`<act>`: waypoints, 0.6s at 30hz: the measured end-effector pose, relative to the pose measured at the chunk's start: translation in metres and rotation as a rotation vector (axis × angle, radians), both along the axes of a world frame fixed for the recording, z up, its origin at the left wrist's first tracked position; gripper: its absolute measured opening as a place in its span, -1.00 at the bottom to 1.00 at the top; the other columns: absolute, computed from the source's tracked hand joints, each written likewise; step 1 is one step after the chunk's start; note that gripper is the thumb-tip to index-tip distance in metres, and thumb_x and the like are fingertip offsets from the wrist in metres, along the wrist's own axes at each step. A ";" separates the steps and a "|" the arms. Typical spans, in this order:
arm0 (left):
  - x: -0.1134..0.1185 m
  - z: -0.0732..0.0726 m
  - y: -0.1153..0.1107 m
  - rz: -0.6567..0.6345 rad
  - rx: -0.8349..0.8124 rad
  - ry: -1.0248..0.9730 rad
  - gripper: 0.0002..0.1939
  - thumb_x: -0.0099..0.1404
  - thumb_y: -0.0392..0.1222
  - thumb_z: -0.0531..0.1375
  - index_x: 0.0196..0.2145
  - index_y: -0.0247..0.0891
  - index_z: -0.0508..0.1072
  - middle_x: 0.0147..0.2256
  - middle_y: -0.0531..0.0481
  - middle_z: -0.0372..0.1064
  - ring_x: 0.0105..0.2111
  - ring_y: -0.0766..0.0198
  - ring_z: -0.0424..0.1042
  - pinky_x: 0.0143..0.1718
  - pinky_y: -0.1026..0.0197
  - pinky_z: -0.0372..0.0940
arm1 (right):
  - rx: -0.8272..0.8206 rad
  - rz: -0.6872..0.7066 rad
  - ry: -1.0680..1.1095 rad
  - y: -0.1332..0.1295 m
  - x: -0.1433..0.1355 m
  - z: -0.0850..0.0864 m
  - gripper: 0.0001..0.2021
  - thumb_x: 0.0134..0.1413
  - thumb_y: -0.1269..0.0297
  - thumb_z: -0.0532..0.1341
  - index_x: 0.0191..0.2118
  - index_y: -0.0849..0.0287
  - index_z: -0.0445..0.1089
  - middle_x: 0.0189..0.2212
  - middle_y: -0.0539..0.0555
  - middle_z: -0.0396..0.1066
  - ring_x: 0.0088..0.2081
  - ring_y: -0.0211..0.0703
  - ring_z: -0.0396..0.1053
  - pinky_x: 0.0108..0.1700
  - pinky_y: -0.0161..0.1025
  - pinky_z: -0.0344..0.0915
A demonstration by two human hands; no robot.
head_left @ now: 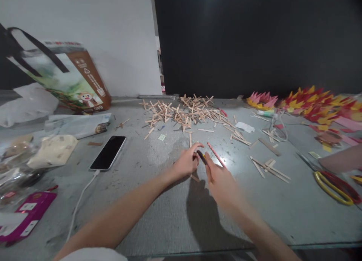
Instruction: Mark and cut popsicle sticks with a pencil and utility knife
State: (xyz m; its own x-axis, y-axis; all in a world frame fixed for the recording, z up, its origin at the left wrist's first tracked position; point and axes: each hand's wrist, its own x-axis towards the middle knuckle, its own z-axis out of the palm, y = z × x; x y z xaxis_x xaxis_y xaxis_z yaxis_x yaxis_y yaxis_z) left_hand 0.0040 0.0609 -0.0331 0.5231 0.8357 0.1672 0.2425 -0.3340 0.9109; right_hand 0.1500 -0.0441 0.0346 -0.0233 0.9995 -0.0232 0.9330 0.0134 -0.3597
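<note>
My left hand (186, 162) is closed near the middle of the table, index finger arched over the thumb. A flat wooden stick (190, 140) juts out beyond it, and another stick end (195, 177) shows below the palm; the fingers hide where they meet. My right hand (222, 180) grips a small black-and-yellow tool (201, 157), whose tip points at the left fingertips; its exact kind is unclear. From behind the right fingers a slim red-and-white patterned rod (216, 154), pencil-like, slants up and left.
Crossed wooden sticks (181, 114) are heaped at the back, with loose sticks (270, 168) to the right. Scissors (333, 185) and paper petals (311, 104) lie at right. Leftward are a phone (108, 152) on a white cable (80, 200), a purple packet (28, 215) and a bag (70, 78).
</note>
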 end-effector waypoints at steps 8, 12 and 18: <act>0.003 -0.008 0.010 0.214 -0.143 -0.026 -0.51 0.33 -0.31 0.15 0.20 -0.24 0.29 -0.57 0.17 0.35 -0.60 0.32 0.33 -0.48 0.31 0.18 | 0.032 -0.017 -0.013 -0.026 0.000 0.024 -0.45 0.38 0.40 -0.03 0.41 0.32 0.24 -0.48 0.17 0.52 -0.51 -0.07 0.45 -0.49 -0.26 0.05; -0.002 0.000 0.018 0.209 -0.153 -0.083 -0.31 0.33 -0.25 0.19 0.36 -0.25 0.08 -0.56 0.15 0.39 -0.57 0.27 0.41 -0.45 0.29 0.25 | 0.116 -0.012 0.158 -0.045 0.007 0.048 -0.46 0.47 0.21 -0.09 0.42 0.19 0.25 -0.59 0.04 0.43 -0.61 -0.10 0.36 -0.51 -0.28 0.09; -0.007 0.008 0.015 0.020 -0.348 -0.211 -0.31 0.34 0.13 0.29 0.23 -0.25 0.14 -0.47 0.10 0.47 -0.69 0.43 0.17 -0.58 0.34 0.07 | 0.204 -0.154 0.176 -0.042 0.037 0.057 -0.47 0.47 0.10 -0.05 0.34 0.20 0.36 -0.61 0.03 0.41 -0.67 -0.14 0.26 -0.54 -0.27 0.04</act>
State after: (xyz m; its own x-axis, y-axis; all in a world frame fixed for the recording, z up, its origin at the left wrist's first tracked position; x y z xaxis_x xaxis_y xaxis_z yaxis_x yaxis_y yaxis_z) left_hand -0.0030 0.0758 -0.0254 0.4904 0.8711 -0.0255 0.0419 0.0057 0.9991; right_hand 0.1869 -0.0856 0.0917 0.1429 0.9752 0.1688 0.8532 -0.0349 -0.5204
